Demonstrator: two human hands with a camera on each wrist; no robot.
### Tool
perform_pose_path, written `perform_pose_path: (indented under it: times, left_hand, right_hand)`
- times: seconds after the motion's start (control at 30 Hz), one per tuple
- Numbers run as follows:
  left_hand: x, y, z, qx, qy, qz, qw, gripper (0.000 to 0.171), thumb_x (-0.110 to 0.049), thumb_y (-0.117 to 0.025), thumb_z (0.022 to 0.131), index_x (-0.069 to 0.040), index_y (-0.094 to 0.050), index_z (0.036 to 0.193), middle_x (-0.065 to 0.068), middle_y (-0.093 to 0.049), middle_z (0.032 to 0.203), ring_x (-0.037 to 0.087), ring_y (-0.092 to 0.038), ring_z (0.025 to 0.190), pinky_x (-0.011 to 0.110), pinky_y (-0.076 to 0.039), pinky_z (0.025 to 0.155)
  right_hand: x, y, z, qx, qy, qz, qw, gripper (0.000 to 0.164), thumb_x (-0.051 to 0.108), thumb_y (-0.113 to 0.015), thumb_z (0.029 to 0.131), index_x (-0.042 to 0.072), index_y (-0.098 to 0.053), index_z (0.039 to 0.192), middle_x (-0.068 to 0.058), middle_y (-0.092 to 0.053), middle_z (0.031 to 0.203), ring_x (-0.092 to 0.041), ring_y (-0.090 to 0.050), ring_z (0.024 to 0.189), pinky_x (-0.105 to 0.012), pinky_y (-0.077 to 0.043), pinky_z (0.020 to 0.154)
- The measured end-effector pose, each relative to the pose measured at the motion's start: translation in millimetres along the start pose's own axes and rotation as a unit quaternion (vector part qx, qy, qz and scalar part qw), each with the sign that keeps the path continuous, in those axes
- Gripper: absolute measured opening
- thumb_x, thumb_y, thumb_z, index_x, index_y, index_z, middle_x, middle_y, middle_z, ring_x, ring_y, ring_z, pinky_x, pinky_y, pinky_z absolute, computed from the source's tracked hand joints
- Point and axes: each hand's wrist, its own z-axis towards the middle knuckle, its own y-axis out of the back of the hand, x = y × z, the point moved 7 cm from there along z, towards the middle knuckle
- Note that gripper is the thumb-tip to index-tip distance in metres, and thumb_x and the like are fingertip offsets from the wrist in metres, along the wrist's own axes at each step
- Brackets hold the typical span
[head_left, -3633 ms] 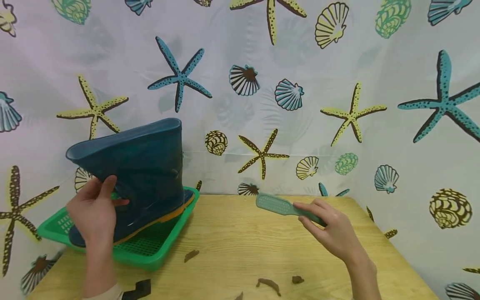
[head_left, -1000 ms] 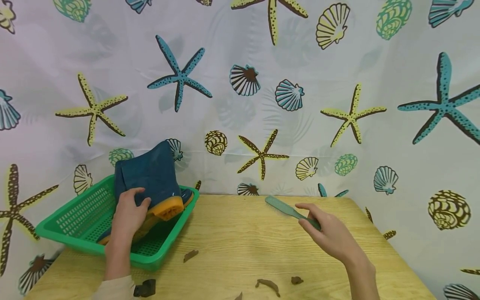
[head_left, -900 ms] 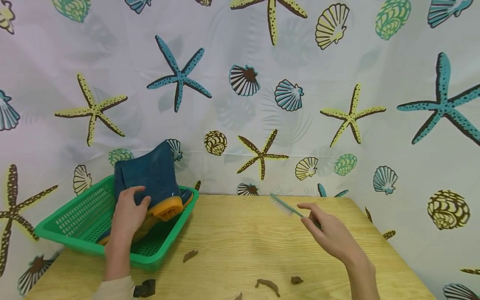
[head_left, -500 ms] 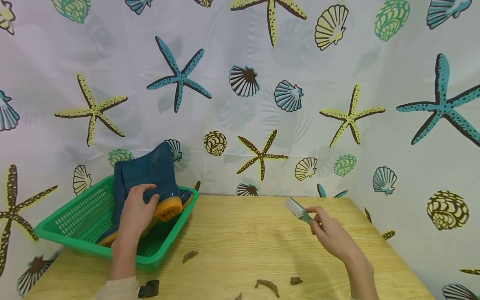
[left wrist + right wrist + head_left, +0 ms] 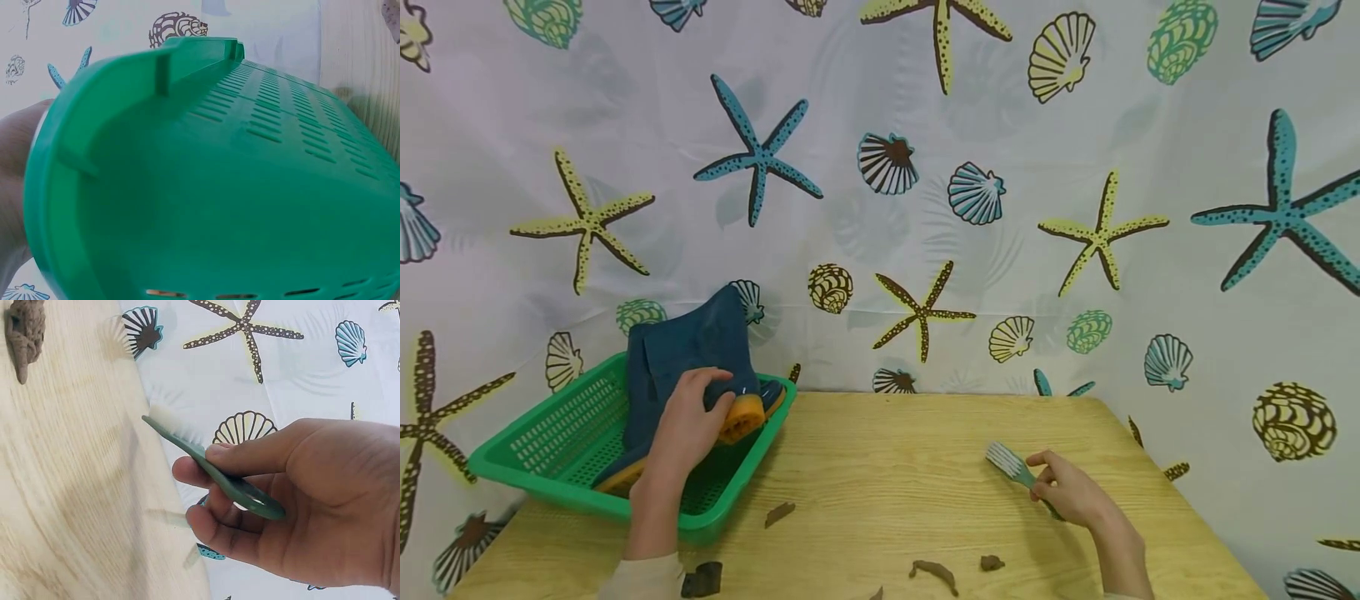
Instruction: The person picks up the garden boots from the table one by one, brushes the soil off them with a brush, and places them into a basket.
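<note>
Two dark blue rubber boots with orange soles lie one on another in the green plastic basket. The shaft of the upper boot points up and back, its orange heel towards the table. My left hand reaches over the basket, thumb and index finger apart and loosely bent close over that heel. In the left wrist view only the hand's edge shows behind the basket. Over the table's right side my right hand holds a green brush by its handle, white bristles turned up; thumb and fingers pinch it in the right wrist view.
Brown mud-like pieces lie on the wooden table: one by the basket, others near the front. A patterned curtain hangs behind the table. A small black device sits at my left sleeve.
The boot my left hand held up earlier now lies in the basket. Lately that hand has slid right towards its heel. My right hand has turned the brush bristles-up and lowered it rightward.
</note>
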Motion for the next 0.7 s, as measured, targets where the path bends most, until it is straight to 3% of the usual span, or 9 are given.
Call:
perform_pose_path:
  times: [0.07, 0.3, 0.7]
  left_hand:
    - [-0.7, -0.5, 0.0, 0.001, -0.002, 0.001, 1.0000, 0.038, -0.019, -0.050, 0.105, -0.005, -0.049, 0.140, 0.024, -0.029, 0.153, 0.048, -0.032, 0.139, 0.067, -0.032, 0.108]
    - [-1.5, -3.6, 1.8, 0.002, -0.011, 0.006, 0.9999, 0.038, -0.018, -0.051, 0.104, -0.005, -0.050, 0.140, 0.024, -0.031, 0.153, 0.048, -0.032, 0.139, 0.066, -0.033, 0.107]
    - [-6.3, -7.6, 2.5, 0.015, -0.014, 0.008, 0.9998, 0.038, -0.018, -0.052, 0.104, -0.004, -0.050, 0.140, 0.023, -0.030, 0.154, 0.048, -0.032, 0.139, 0.066, -0.034, 0.107]
  right_hand:
    - [-4, -2, 0, 0.004, -0.003, 0.005, 1.000, 0.042, -0.002, -0.054, 0.096, -0.014, -0.044, 0.135, -0.014, -0.061, 0.089, -0.021, -0.057, 0.080, -0.036, -0.045, 0.072]
    - [-16, -6, 2, 0.005, -0.022, 0.039, 0.999, 0.049, -0.005, -0.060, 0.092, -0.015, -0.043, 0.137, -0.014, -0.056, 0.093, -0.021, -0.051, 0.069, -0.031, -0.047, 0.059]
    - [-26, -15, 5, 0.029, -0.037, 0.053, 0.997, 0.059, -0.007, -0.064, 0.085, -0.016, -0.041, 0.139, -0.016, -0.053, 0.094, -0.022, -0.053, 0.073, -0.035, -0.051, 0.063]
